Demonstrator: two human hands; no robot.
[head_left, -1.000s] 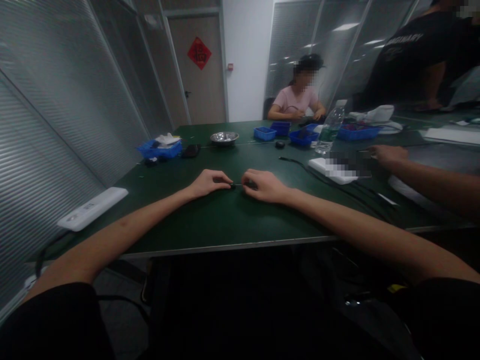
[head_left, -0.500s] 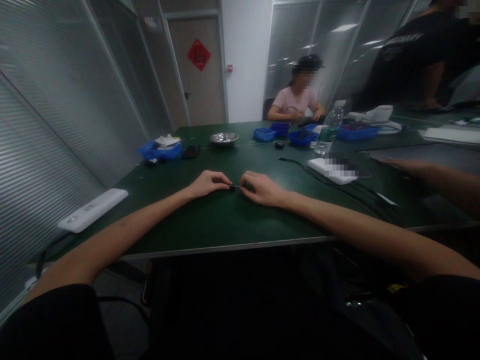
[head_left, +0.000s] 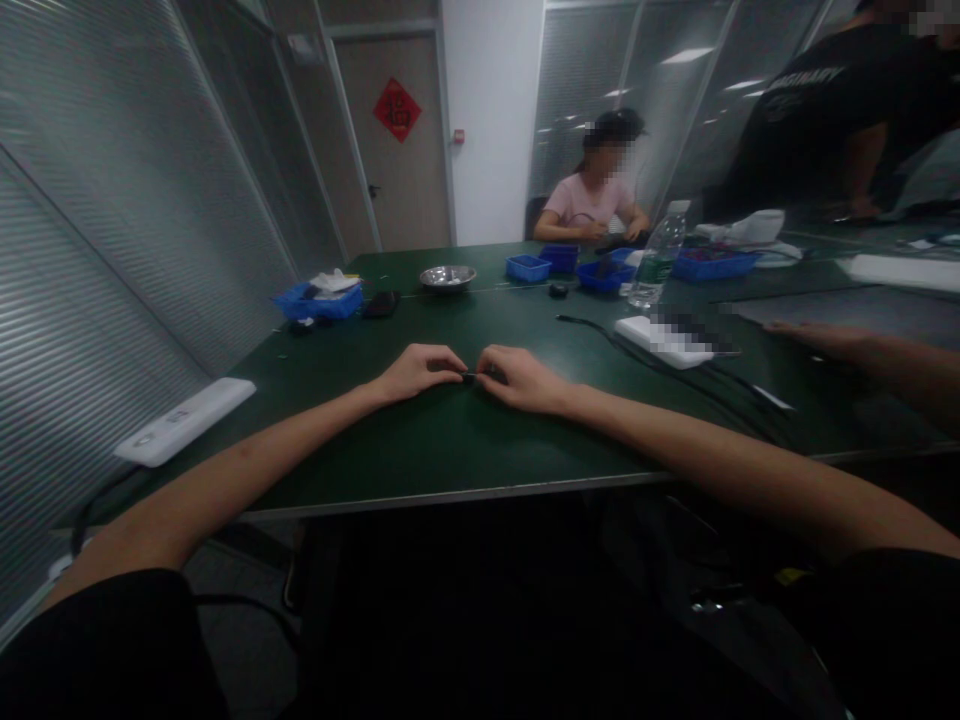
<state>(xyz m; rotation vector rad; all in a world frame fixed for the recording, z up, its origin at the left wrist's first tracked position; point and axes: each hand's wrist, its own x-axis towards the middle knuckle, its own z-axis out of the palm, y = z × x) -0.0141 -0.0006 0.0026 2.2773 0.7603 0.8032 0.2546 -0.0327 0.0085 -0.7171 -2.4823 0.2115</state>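
Above the green tabletop (head_left: 450, 440), our left hand (head_left: 415, 372) and right hand (head_left: 521, 378) pinch a small black object (head_left: 469, 378) between them.

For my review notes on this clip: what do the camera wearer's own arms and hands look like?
Short black sleeves end near the elbows. Both forearms are bare, as are the left hand and right hand. No gloves show.

Gap between bowl (head_left: 448, 279) and blue trays (head_left: 528, 268)
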